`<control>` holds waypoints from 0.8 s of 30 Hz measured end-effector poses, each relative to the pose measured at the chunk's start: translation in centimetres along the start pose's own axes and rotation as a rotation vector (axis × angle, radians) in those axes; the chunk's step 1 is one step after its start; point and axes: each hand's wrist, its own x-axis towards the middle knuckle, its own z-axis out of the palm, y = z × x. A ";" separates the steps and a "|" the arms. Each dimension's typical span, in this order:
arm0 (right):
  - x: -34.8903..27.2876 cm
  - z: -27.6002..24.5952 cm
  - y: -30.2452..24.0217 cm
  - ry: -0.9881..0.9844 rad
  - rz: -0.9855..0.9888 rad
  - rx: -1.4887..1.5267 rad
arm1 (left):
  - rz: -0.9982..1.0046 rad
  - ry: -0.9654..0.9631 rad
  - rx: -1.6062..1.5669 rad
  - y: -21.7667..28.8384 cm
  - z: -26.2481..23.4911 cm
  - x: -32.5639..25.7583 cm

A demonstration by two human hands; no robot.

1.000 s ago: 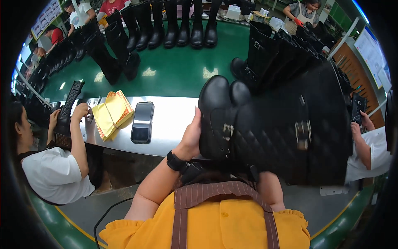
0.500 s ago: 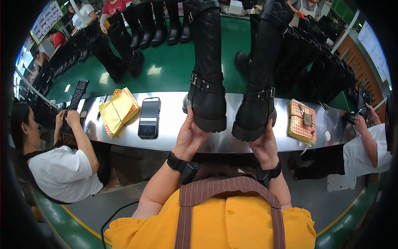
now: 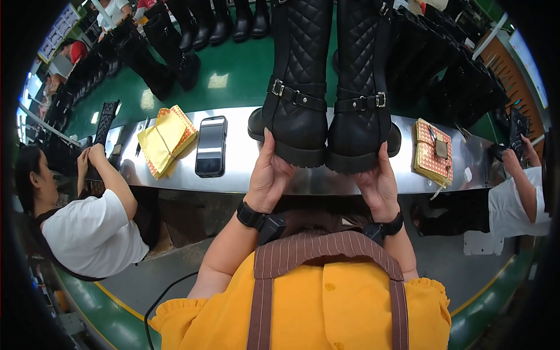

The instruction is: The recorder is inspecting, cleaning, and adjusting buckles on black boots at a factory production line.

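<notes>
Two tall black boots with quilted shafts and buckled ankle straps stand side by side before me, heels toward me. My left hand [image 3: 270, 179] grips the left boot [image 3: 298, 119] low at the heel, thumb up along its side and fingers beneath the sole. In the same way my right hand [image 3: 379, 185] holds the right boot [image 3: 357, 125], with its thumb on the outer side. The heels nearly touch each other. The fingertips under both soles are hidden, and the tops of the shafts run out of view.
A phone [image 3: 211, 147] and a tied yellow paper stack [image 3: 166, 143] lie left on the metal table edge [image 3: 242, 169]. Another bundle [image 3: 433, 153] lies right. More boots [image 3: 219, 23] stand on the green surface [image 3: 233, 64]. Co-workers [image 3: 87, 233] handle boots at both sides.
Both boots have turned so their quilted backs face me more squarely, and their heels have come together. My hands moved with them, still holding on. The view has shifted slightly.
</notes>
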 end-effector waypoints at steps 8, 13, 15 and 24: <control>0.6 -1.5 0.0 -0.007 -0.034 -0.094 | -0.002 0.037 -0.002 -0.3 -1.3 0.2; 0.6 -1.0 0.2 -0.125 -0.008 -0.017 | 0.018 -0.052 -0.030 -0.3 -1.2 0.2; 0.9 -1.0 0.3 0.012 0.014 -0.085 | 0.020 -0.004 -0.013 -0.1 -1.1 0.2; 1.0 -1.4 0.4 -0.066 0.013 -0.077 | -0.063 -0.044 -0.001 -0.3 -2.0 0.4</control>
